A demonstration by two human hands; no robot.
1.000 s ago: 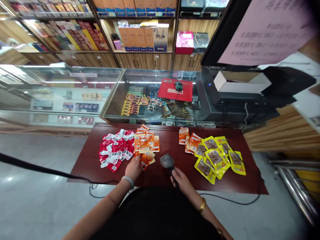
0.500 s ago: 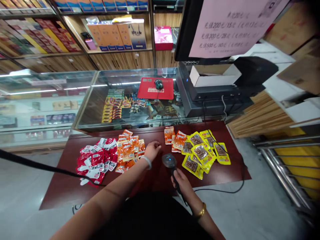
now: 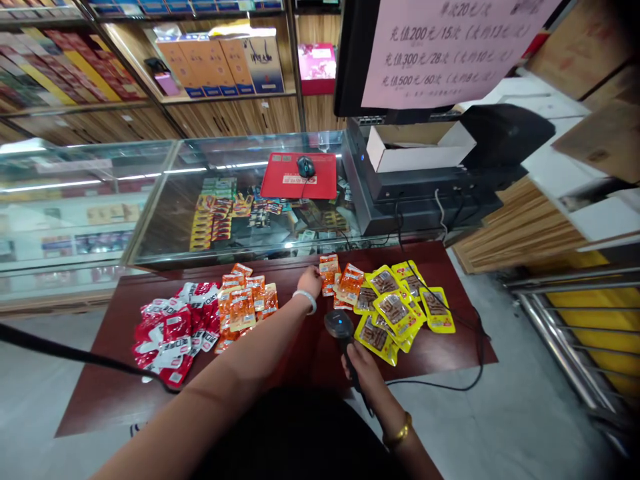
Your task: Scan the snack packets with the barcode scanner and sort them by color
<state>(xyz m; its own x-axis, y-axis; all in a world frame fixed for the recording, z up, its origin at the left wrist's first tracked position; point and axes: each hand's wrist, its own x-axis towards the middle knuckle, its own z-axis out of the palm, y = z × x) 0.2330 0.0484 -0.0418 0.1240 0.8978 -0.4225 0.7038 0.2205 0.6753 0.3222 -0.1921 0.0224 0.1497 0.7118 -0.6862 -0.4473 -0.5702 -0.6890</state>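
My right hand (image 3: 364,363) is wrapped round the handle of a black barcode scanner (image 3: 340,325), whose head shows a small blue light above the table. The curled fingers of my left hand (image 3: 311,281) are at the left edge of an orange snack packet (image 3: 329,275) and appear to pinch it; the fingertips are partly hidden. More orange packets (image 3: 351,283) lie just right of it, beside a pile of yellow snack packets (image 3: 397,313). Left of my left arm lie another group of orange packets (image 3: 242,309) and a heap of red-and-white packets (image 3: 173,327).
The dark red table (image 3: 295,333) stands against a glass display counter (image 3: 165,227). On the counter are a red mouse pad (image 3: 273,177), a mouse (image 3: 305,166), a monitor (image 3: 350,60) and a white open box (image 3: 425,157). A black cable (image 3: 450,389) loops at the right.
My left hand has moved right from the gap between the orange groups to the orange packet. My right hand still holds the scanner in about the same place. The view has shifted slightly.
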